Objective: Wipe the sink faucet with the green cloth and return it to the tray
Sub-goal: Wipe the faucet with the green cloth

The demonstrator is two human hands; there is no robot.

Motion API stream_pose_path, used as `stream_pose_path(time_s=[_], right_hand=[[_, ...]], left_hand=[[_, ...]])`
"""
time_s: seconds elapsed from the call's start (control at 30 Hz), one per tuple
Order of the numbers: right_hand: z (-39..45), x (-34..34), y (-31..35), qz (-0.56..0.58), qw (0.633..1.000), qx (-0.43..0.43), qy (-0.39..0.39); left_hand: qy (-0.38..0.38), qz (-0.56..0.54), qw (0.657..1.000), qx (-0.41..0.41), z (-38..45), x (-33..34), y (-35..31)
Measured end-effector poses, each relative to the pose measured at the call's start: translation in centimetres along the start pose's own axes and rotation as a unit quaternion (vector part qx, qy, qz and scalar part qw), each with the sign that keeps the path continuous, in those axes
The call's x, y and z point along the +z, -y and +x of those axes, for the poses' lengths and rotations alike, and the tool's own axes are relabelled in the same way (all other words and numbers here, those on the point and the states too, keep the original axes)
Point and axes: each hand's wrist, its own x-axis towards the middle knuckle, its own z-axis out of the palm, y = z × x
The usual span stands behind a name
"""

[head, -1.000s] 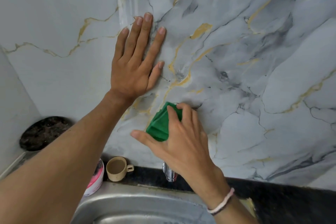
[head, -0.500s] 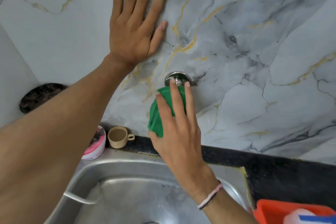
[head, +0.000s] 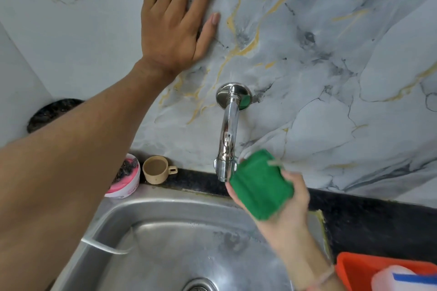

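In the head view, the right hand (head: 287, 210) gripped the folded green cloth (head: 260, 186) just beside the lower end of the chrome faucet (head: 228, 130), above the sink's (head: 142, 231) back rim. The left hand (head: 176, 21) lay open, flat on the marble wall. The orange tray (head: 350, 269) showed at the tabletop's right edge. The cloth looked soft and light; pinching its folded edges should hold it.

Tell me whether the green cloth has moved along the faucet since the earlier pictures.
Yes. The green cloth, held in the right hand, has slid from the faucet base at the wall down to the spout tip, now beside it on the right.
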Motion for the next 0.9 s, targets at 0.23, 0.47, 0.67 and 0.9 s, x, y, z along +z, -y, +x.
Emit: stream_pose_path(time_s=[0.23,0.47,0.67,0.9], right_hand=[[7.7,8.7,3.6,-0.046,0.953,0.179,0.242],[4.6,5.1,1.0,-0.246,0.938,0.09,0.227],[1.8,3.5,0.7,-0.368,0.918,0.042,0.14],[0.8,7.1,3.9,-0.339,0.888,-0.291,-0.108]], left_hand=[[0.013,0.006,1.0,0.004,0.0,-0.3,0.0],[0.008,-0.005,1.0,0.005,0.1,-0.4,0.1],[0.025,-0.015,1.0,-0.003,0.3,-0.6,0.0],[0.045,-0.015,0.999,0.005,0.7,-1.2,0.0]])
